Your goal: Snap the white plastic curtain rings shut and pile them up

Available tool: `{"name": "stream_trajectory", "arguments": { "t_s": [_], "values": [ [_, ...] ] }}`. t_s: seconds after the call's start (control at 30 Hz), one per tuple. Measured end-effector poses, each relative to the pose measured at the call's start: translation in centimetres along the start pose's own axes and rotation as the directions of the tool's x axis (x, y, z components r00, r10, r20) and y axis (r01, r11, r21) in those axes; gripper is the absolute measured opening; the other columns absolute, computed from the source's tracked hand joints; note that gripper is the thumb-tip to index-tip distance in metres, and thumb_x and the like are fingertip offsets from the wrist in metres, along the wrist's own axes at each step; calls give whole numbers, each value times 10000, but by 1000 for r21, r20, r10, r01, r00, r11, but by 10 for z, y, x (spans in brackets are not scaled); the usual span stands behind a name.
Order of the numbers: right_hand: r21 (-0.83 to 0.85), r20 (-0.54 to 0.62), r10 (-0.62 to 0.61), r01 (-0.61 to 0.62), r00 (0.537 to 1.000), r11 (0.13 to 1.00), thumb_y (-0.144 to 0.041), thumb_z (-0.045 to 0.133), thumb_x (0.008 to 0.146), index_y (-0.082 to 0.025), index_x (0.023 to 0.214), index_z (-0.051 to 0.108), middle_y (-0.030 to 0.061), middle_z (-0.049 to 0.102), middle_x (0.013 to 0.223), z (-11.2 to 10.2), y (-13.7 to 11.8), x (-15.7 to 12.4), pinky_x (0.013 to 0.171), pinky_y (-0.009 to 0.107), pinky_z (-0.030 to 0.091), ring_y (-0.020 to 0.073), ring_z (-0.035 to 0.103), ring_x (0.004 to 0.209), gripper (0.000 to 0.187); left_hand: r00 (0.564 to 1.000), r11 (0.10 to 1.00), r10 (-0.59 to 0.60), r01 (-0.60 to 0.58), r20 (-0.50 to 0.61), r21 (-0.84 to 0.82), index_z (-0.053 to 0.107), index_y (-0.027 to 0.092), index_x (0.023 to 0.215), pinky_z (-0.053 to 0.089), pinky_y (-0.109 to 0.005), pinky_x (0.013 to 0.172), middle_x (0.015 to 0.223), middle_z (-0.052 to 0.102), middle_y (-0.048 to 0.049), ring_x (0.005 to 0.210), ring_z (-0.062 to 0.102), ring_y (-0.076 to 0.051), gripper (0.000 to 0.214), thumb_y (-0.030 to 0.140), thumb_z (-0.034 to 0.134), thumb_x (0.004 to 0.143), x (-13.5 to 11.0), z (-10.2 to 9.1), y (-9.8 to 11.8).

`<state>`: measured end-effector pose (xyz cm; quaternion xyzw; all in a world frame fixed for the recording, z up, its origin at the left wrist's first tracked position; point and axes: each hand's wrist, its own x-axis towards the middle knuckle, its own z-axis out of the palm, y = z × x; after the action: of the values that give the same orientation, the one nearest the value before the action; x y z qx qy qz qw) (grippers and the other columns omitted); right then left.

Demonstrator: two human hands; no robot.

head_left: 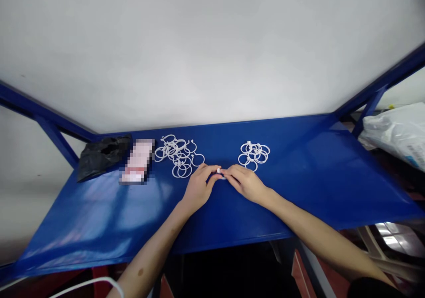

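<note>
At the middle of the blue surface, my left hand (201, 182) and my right hand (248, 181) meet fingertip to fingertip. Between them they pinch a white plastic snap ring (218, 171), like a shower curtain ring; its small white end shows, while most of the loop is hidden by the fingers. Just beyond my left hand lies a loose pile of similar white rings (179, 156), some of them with a visible gap and ball-like ends. A smaller cluster of white rings (254, 152) rests on the surface past my right hand.
The blue tabletop (308, 165) runs back to a pale wall (212, 54). A black plastic bag (101, 158) and a blurred-out phone (137, 161) lie at the left. Blue metal struts (372, 107) flank both sides. A clear plastic-wrapped package (398, 132) sits at far right.
</note>
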<state>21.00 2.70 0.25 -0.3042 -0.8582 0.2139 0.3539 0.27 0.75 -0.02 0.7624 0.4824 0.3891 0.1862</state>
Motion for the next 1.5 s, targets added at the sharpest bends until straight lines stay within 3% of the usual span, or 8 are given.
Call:
{"name": "stream_trajectory", "arguments": {
  "t_s": [0.13, 0.23, 0.37, 0.6, 0.83, 1.07, 1.27, 1.5],
  "values": [
    [-169, -167, 99, -127, 981, 977, -228, 503, 1024, -205, 1097, 686, 93, 639, 1053, -14, 14, 4, 758, 340, 579, 185, 652, 899, 199, 993, 960, 107, -92, -45, 264, 684, 223, 1148, 508, -405, 931, 1028, 756, -51, 959, 646, -218, 212, 255, 559, 979, 5, -11, -10],
    [-327, -315, 117, -223, 942, 918, -234, 533, 1007, -211, 1059, 710, 80, 643, 931, -30, 27, 4, 758, 392, 550, 214, 605, 856, 186, 989, 889, 88, -24, -119, 457, 701, 199, 1115, 483, -457, 905, 1066, 734, -101, 1001, 610, -283, 213, 286, 602, 948, 5, -18, -19],
    [-451, -367, 135, -303, 920, 839, -240, 558, 987, -213, 1091, 719, 99, 661, 921, -42, 39, 2, 782, 442, 517, 257, 538, 869, 193, 994, 826, 44, 22, -103, 564, 713, 199, 1000, 447, -479, 833, 1073, 707, -129, 1010, 567, -328, 146, 288, 622, 928, 1, -17, -29],
    [-441, -356, 118, -279, 927, 853, -237, 579, 978, -213, 1081, 716, 100, 666, 942, -40, 34, 4, 814, 442, 513, 271, 538, 918, 173, 996, 863, 78, -43, -50, 503, 684, 221, 897, 425, -425, 838, 964, 717, -66, 936, 556, -264, 106, 217, 592, 949, 3, -13, -19],
    [-145, -179, 96, -123, 979, 982, -278, 565, 1004, -221, 1170, 655, 72, 713, 1000, -23, 8, 5, 849, 415, 543, 221, 646, 927, 197, 965, 912, 263, -246, -10, 328, 694, 231, 1022, 480, -362, 905, 993, 736, -26, 933, 609, -195, 124, 186, 603, 951, 1, -7, 0],
    [190, -54, 286, -271, 957, 944, -301, 534, 1012, -214, 1192, 574, 3, 717, 826, 1, -1, 1, 665, 266, 551, 139, 695, 714, 204, 944, 914, 328, -329, 45, 236, 693, 250, 1040, 510, -359, 854, 981, 734, -25, 901, 641, -183, 146, 188, 594, 953, -6, 6, 6],
    [153, -127, 278, -258, 952, 954, -302, 539, 1008, -210, 1152, 592, 6, 723, 814, -1, 3, 0, 642, 251, 545, 139, 705, 712, 179, 983, 982, 128, -108, -128, 156, 626, 208, 1091, 531, -368, 857, 1017, 684, -67, 945, 642, -197, 150, 266, 593, 956, -3, 2, 7],
    [156, -61, 234, -222, 970, 962, -310, 612, 982, -216, 1126, 656, 36, 768, 947, -1, 2, -1, 674, 262, 574, 133, 703, 695, 178, 999, 997, -18, 14, 46, 71, 618, 210, 1027, 517, -336, 821, 917, 687, -26, 869, 629, -174, 153, 300, 494, 1013, 1, -5, 3]
  ]
}}
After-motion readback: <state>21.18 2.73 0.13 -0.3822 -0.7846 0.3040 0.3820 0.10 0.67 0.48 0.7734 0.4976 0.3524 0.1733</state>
